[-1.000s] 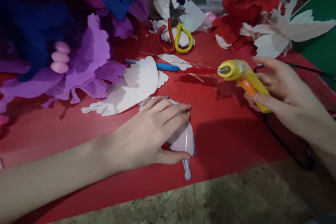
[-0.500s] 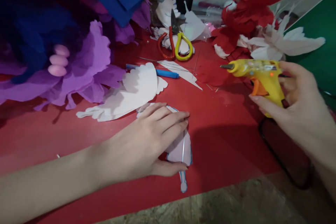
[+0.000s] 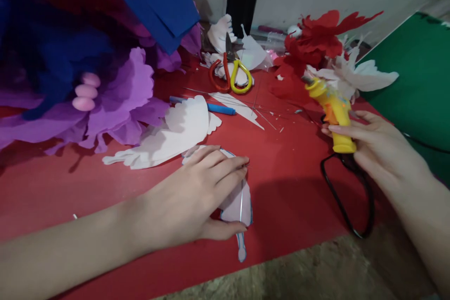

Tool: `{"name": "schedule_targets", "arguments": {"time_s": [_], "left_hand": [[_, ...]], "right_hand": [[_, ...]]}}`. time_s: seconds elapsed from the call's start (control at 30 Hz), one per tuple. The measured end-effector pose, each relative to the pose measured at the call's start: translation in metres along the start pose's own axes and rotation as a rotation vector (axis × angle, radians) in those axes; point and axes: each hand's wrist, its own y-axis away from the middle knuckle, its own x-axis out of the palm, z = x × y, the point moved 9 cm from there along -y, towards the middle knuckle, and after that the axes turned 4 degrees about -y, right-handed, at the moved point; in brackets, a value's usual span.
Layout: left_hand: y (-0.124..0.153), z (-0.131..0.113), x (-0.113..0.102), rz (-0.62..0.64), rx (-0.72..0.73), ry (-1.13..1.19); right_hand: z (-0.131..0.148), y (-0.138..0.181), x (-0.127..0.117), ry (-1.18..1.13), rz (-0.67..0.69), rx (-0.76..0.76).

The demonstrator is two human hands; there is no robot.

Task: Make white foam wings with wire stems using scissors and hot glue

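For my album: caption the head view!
Left hand on a blue-edged, pale paper-like cutout; right hand holding a yellow plastic glue gun.

A yellow glue gun [image 3: 336, 108] tilts in the right hand [image 3: 378, 143], nozzle toward the far side. A white cutout [image 3: 234, 208] outlined in blue lies flat, partly covered by the left hand [image 3: 202, 187], a thin straight wire [image 3: 241, 198] running along it.

On cam I've scissors [image 3: 229, 53] behind pen [image 3: 222, 109], cutout stack [image 3: 184, 126] in front of pen, glue gun [image 3: 339, 115] R, flower [image 3: 123, 98] far L.
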Motion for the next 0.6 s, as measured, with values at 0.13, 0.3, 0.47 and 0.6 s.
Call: {"name": "schedule_targets", "arguments": {"time_s": [0.13, 0.3, 0.47, 0.6], "left_hand": [[0.0, 0.001, 0.0, -0.006, -0.005, 0.007], [0.001, -0.001, -0.002, -0.015, 0.004, -0.008], [0.0, -0.001, -0.002, -0.026, -0.004, -0.026], [0.0, -0.001, -0.002, -0.028, 0.004, -0.016]], "right_hand": [[-0.008, -0.007, 0.002, 0.017, 0.052, 0.067], [-0.004, -0.001, 0.004, -0.05, 0.076, 0.113], [-0.001, 0.009, 0.006, -0.199, 0.116, 0.248], [-0.01, 0.007, 0.002, -0.237, 0.092, 0.366]]}}
